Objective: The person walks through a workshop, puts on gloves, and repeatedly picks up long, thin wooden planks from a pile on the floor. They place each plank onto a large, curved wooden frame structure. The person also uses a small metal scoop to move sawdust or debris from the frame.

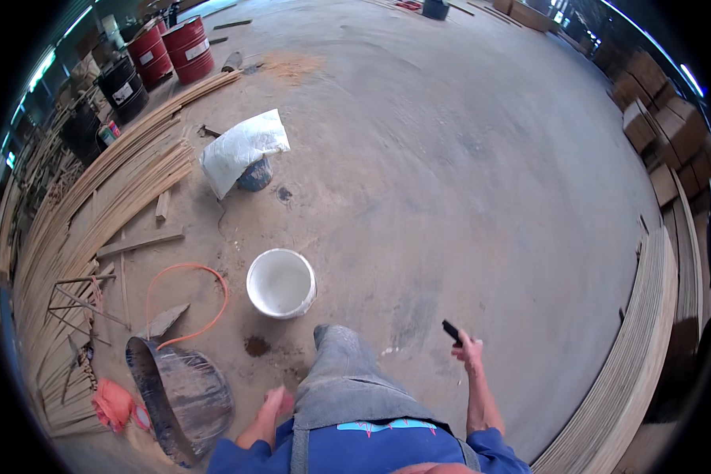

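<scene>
My right hand [469,350] is out to the right over the bare floor, its fingers closed round a small black oblong object [451,331] whose kind I cannot make out. Low beside my left thigh, my left hand [277,399] shows blurred, and nothing can be seen in it. Ahead of my foot stands an upright white bucket [303,307] with a pale inside. To the left of my left hand lies a dark, worn tub-like container [197,387]. A thin orange hose [226,292] loops beside it on the floor.
Long wood strips [110,197] cover the left floor. A whitish sheet [241,150] drapes over a dark blue bucket [256,175] ahead. Red drums [188,51] stand far left. Stacked boards [632,340] run along the right, with cartons [679,126] behind. A red bag [112,404] lies lower left.
</scene>
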A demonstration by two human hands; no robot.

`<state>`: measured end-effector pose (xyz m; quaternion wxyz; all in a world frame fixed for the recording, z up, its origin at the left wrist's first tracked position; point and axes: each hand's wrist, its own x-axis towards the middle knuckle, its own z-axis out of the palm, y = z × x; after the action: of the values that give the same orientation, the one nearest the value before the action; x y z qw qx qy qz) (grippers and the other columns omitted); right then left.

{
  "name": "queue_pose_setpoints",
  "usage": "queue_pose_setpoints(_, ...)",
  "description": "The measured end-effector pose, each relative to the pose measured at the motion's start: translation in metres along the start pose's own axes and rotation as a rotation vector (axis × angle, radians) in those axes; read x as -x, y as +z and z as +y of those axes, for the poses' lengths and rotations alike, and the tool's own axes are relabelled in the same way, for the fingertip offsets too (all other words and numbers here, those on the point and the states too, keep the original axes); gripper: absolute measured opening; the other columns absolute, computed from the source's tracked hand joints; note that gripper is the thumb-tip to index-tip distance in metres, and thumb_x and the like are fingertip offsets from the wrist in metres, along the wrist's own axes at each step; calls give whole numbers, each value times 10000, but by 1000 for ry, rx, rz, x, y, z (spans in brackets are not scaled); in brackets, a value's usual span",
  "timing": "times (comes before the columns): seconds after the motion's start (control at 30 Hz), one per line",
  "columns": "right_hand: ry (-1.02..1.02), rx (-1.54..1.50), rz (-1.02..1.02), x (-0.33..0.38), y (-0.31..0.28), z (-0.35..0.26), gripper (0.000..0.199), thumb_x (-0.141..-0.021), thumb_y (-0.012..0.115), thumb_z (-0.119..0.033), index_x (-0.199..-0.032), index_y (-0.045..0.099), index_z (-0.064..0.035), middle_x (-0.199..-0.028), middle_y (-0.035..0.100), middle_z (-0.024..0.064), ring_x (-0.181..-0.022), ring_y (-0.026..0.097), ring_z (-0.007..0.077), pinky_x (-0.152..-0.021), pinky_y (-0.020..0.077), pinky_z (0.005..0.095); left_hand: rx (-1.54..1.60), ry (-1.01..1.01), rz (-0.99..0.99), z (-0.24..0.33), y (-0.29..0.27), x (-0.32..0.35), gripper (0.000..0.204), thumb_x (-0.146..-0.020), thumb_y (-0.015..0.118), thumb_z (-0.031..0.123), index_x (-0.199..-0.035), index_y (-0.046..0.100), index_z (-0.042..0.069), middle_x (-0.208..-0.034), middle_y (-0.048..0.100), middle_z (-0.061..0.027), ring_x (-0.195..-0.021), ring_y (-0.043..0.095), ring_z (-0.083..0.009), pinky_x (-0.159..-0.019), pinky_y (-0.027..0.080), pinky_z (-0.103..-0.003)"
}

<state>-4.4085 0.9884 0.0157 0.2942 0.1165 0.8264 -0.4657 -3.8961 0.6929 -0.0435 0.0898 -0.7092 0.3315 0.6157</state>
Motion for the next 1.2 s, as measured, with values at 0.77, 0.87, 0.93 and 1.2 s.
queue_pose_setpoints(0.77, 233, 278, -270, -561, 276, -546, 338, -757, 709, -307, -644, 633, 2, -583, 623, 123, -461, 585, 169, -398, 436, 291, 345, 369, -188, 1012, 237, -228, 314, -921, 549, 359, -1042, 556, 70, -905, 684, -114, -724, 668, -208, -640, 549, -372)
queue_pose_setpoints(0.87, 113, 294, -292, -660, 323, -719, 348, -780, 704, -323, -812, 629, 15, -659, 648, 101, -530, 640, 179, -409, 447, 280, -50, 368, -36, 1007, 258, -263, 308, -916, 555, 363, -831, 595, 70, -827, 674, -131, -689, 639, -233, -609, 518, -378)
queue_pose_setpoints(0.93, 23, 290, -257, -720, 357, -821, 399, -785, 710, -327, -950, 603, 21, -769, 663, 98, -563, 655, 176, -430, 456, 272, -287, 333, 90, 1007, 274, -290, 335, -912, 555, 344, -720, 598, 73, -786, 662, -140, -668, 621, -232, -580, 502, -367)
queue_pose_setpoints(1.2, -18, 229, -203, -902, 514, -1054, 355, -779, 692, -333, -753, 627, 15, -624, 629, 97, -474, 599, 157, -402, 439, 278, 120, -31, 12, 1311, 293, -399, 264, -893, 539, 304, -836, 603, 54, -816, 646, -145, -683, 630, -231, -588, 527, -367)
